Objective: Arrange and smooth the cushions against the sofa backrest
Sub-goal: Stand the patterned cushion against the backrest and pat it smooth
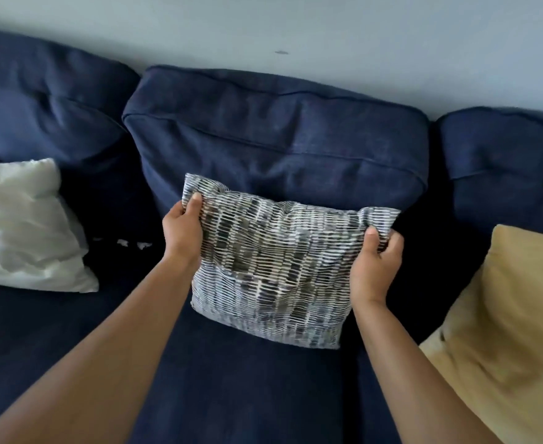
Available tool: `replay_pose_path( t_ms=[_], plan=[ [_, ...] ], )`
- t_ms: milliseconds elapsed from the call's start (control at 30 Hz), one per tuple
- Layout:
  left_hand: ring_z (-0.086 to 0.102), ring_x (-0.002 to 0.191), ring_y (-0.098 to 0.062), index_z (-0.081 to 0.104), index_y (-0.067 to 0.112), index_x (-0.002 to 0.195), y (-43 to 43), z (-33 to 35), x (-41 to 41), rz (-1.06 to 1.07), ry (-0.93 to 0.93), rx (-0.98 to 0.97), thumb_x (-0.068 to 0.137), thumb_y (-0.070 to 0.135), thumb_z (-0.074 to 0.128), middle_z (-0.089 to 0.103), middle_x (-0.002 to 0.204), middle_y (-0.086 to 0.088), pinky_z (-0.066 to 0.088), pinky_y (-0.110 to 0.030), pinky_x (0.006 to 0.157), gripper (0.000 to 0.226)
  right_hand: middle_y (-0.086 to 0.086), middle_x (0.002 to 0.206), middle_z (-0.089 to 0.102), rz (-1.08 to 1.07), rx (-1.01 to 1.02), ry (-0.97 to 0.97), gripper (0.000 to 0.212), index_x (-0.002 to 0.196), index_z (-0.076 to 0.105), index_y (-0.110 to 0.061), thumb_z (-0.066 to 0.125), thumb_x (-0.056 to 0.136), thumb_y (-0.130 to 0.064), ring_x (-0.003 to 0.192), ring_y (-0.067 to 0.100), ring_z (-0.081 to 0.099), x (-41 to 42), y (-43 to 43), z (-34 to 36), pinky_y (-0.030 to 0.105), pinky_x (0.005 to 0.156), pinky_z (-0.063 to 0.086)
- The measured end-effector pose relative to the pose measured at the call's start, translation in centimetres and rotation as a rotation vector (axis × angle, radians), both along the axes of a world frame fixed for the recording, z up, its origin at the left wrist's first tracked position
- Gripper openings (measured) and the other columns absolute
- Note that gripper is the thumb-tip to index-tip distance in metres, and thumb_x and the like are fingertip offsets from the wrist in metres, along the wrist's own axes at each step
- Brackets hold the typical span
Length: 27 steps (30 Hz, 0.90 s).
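The sofa [263,395] runs across the view with its three back cushions in place; the middle backrest [273,136] stands directly ahead of you. Three loose cushions remain to be judged.

The yellow cushion [507,315] leans at the right, tilted, against the right section. Its face shows soft creases. Treat it as placed but not yet smoothed.

The white cushion [23,229] lies at the left, rumpled, tipped toward the seat rather than upright against the back. It needs setting up and smoothing.

The patterned cushion [273,270] is the one in hand. Its lower edge rests on the middle seat and its upper edge meets the middle backrest. Your left hand [182,232] pinches the upper left corner, fingers closed on the fabric. Your right hand [376,261] clamps the upper right corner, thumb on the front face. The top edge sags between the two grips, so this cushion is positioned but not yet squared.

Estimate: roughly one third complete.
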<state>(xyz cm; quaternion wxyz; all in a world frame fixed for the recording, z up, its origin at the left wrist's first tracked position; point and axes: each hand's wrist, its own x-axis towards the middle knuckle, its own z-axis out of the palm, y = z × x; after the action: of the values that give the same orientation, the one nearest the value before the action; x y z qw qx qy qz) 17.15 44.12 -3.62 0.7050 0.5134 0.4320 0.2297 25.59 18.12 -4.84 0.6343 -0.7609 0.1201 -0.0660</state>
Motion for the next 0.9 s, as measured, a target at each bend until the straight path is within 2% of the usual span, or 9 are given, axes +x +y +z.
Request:
replay_pose_path(
  t_ms=[100,200,367,433,533,700,767,833,900],
  plan=[
    [0.063,0.074,-0.007,0.063,0.017,0.092,0.8,0.2,-0.2,0.155,-0.052,0.088,0.103,0.027,0.055,0.066,0.083,0.005,0.055,-0.025,0.069,0.017,-0.011,0.095,0.053,0.001,-0.025,-0.040,0.016,0.116,0.048,-0.007,0.046,0.103,-0.015,0.083,-0.011,0.055,-0.1,1.1,0.3,-0.002,0.068,0.033],
    [0.063,0.077,-0.009,0.062,0.016,0.093,1.4,-0.5,-0.8,0.118,-0.028,0.077,0.103,0.028,0.056,0.066,0.085,0.004,0.055,-0.024,0.067,0.016,-0.003,0.103,0.055,0.043,-0.029,0.020,0.029,0.126,0.046,-0.004,0.046,0.103,-0.022,0.090,0.011,0.056,-0.4,1.8,-0.7,-0.002,0.065,0.035],
    [0.066,0.085,-0.012,0.066,0.018,0.097,2.8,-0.3,-1.1,0.029,-0.017,0.096,0.099,0.032,0.061,0.070,0.091,0.002,0.058,-0.031,0.081,0.015,0.000,0.111,0.060,0.009,-0.031,0.017,0.034,0.128,0.049,-0.006,0.048,0.102,-0.027,0.097,0.014,0.057,-1.3,2.1,-0.9,0.020,0.081,0.045],
    [0.062,0.082,-0.011,0.064,0.020,0.091,3.3,-0.1,-0.9,0.072,-0.032,0.124,0.099,0.028,0.061,0.067,0.086,0.004,0.056,-0.030,0.080,0.012,-0.006,0.103,0.059,-0.010,-0.029,0.004,0.029,0.124,0.051,-0.005,0.050,0.101,-0.024,0.088,0.005,0.057,-1.2,2.0,-0.6,0.015,0.080,0.047],
    [0.057,0.076,-0.004,0.058,0.022,0.089,3.2,0.0,-0.6,0.140,-0.035,0.198,0.100,0.026,0.059,0.061,0.084,0.008,0.053,-0.019,0.072,0.012,-0.015,0.094,0.054,-0.024,-0.049,-0.027,0.025,0.122,0.052,-0.006,0.051,0.101,-0.021,0.079,-0.008,0.053,-0.4,2.0,0.1,-0.001,0.067,0.036],
    [0.055,0.073,-0.002,0.056,0.020,0.097,2.7,-1.1,0.2,0.140,-0.008,0.179,0.101,0.026,0.058,0.059,0.085,0.009,0.050,-0.019,0.070,0.007,-0.004,0.103,0.056,-0.013,-0.092,-0.015,0.032,0.128,0.050,-0.005,0.051,0.101,-0.023,0.090,0.011,0.055,0.2,2.4,-0.8,-0.003,0.066,0.035],
    [0.058,0.077,-0.005,0.059,0.022,0.098,2.9,-1.5,0.6,0.114,-0.018,0.145,0.101,0.028,0.059,0.062,0.088,0.008,0.052,-0.024,0.075,0.006,-0.004,0.108,0.058,-0.019,-0.098,-0.006,0.035,0.130,0.050,-0.008,0.052,0.101,-0.025,0.097,0.014,0.056,0.2,2.2,-1.2,0.005,0.078,0.043],
    [0.060,0.083,-0.007,0.060,0.021,0.107,3.2,-1.6,0.8,0.125,-0.002,0.147,0.099,0.031,0.059,0.063,0.097,0.005,0.052,-0.027,0.082,0.013,0.003,0.122,0.058,-0.036,-0.137,-0.052,0.039,0.133,0.049,-0.009,0.054,0.099,-0.027,0.110,0.018,0.055,0.1,1.9,-1.2,0.027,0.099,0.045],
    [0.060,0.104,-0.012,0.057,0.020,0.124,2.9,-1.1,0.7,0.191,0.131,0.336,0.096,0.035,0.060,0.060,0.119,0.000,0.049,-0.037,0.098,0.032,0.010,0.133,0.054,-0.080,-0.292,-0.227,0.045,0.136,0.047,-0.006,0.057,0.096,-0.024,0.123,0.022,0.050,-0.3,2.0,-0.7,0.043,0.107,0.039]
  ],
)
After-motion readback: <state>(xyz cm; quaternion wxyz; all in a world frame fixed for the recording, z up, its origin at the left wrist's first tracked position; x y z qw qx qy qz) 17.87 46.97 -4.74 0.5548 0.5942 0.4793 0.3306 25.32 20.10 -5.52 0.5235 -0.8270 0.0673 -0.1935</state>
